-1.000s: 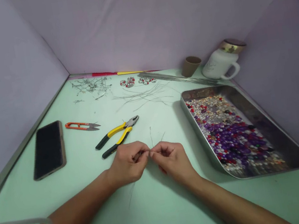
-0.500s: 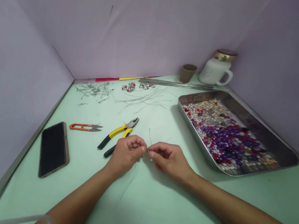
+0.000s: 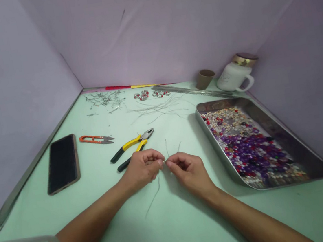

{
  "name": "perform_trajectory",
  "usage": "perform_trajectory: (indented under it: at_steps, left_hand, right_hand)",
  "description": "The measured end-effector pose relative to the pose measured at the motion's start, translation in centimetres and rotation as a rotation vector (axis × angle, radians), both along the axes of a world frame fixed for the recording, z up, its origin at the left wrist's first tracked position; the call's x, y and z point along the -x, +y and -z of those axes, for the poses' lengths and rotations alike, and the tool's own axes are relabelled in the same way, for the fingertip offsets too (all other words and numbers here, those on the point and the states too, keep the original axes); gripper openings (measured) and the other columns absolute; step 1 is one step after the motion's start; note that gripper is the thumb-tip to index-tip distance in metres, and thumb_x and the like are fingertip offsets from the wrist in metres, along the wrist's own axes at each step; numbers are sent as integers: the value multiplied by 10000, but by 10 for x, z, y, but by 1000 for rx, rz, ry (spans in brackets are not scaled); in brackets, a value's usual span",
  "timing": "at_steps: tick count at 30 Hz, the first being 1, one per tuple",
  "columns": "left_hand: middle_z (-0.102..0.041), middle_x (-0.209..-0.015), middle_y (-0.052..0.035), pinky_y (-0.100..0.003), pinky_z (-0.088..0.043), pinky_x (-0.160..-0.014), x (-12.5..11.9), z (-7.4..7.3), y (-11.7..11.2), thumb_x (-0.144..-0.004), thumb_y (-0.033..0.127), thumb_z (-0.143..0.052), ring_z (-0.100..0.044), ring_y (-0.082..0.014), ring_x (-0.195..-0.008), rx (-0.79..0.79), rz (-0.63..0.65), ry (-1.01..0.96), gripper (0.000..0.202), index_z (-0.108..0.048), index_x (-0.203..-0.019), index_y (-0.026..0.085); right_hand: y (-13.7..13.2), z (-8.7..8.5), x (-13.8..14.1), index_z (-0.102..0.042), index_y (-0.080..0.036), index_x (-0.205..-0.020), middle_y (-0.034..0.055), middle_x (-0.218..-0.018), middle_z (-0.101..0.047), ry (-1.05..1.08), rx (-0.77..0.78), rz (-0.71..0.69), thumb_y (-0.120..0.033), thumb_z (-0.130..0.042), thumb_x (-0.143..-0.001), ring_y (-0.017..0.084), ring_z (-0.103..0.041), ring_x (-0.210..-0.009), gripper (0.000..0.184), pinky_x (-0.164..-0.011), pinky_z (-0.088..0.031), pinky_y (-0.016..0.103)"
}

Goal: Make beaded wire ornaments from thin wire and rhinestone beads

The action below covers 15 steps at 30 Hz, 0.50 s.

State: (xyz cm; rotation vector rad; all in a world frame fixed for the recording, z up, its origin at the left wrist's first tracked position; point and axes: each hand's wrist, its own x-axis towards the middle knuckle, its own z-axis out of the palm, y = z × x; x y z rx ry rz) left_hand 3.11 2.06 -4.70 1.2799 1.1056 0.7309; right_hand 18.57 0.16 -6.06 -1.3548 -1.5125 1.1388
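Observation:
Fingertip to fingertip over the green tabletop, my left hand (image 3: 145, 167) and my right hand (image 3: 191, 172) both pinch thin wire (image 3: 153, 200). Loose wire ends rise above the right fingers, and a longer strand trails below the left hand. Whatever small piece sits between the fingertips is too fine to make out. Just behind my left hand lie pliers (image 3: 132, 142) with yellow and black handles, jaws apart. Orange thread snips (image 3: 96, 139) rest farther left.
A metal tray (image 3: 220, 150) of mixed beads stands at right. A phone (image 3: 62, 164) lies at left. Along the back are wire scraps (image 3: 105, 99), beaded pieces (image 3: 141, 95), loose wires (image 3: 159, 107), a bundle of straight wires (image 3: 190, 91), a brown cup (image 3: 205, 78) and a white lidded mug (image 3: 234, 76).
The whole view has shifted slightly, with things appearing a little farther right. Both hands keep their pinch on the wire, and a second wire end now shows above the right fingers.

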Motion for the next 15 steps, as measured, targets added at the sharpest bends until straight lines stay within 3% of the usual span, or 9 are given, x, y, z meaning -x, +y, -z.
perform_trajectory:
  at_steps: [4,9,15]
  left_hand:
    - [-507,-480,44,-184,-359,-372,0,0,1,-710,202,-526,-434,-62,-380,41,-1,25,99,-573,-773,142]
    - [-437,-400,79,-155,-307,-360,-3,-7,-1,-699,207,-552,-375,-36,-349,38,-15,55,75,-568,-718,136]
    - [-500,-511,52,-164,-271,-362,-4,-7,-1,-680,202,-562,-361,-25,-369,20,-22,61,72,-565,-688,131]
  right_hand:
    - [1,-1,0,-607,-134,-677,4,-553,-556,20,24,23,-264,-540,-714,96,-453,-479,151,-448,-361,198]
    - [1,-2,0,-610,-136,-673,8,-562,-566,25,9,23,-263,-549,-710,97,-463,-487,146,-455,-375,202]
    - [0,1,1,-617,-138,-679,7,-561,-561,10,-5,18,-268,-556,-712,98,-463,-486,147,-455,-374,204]
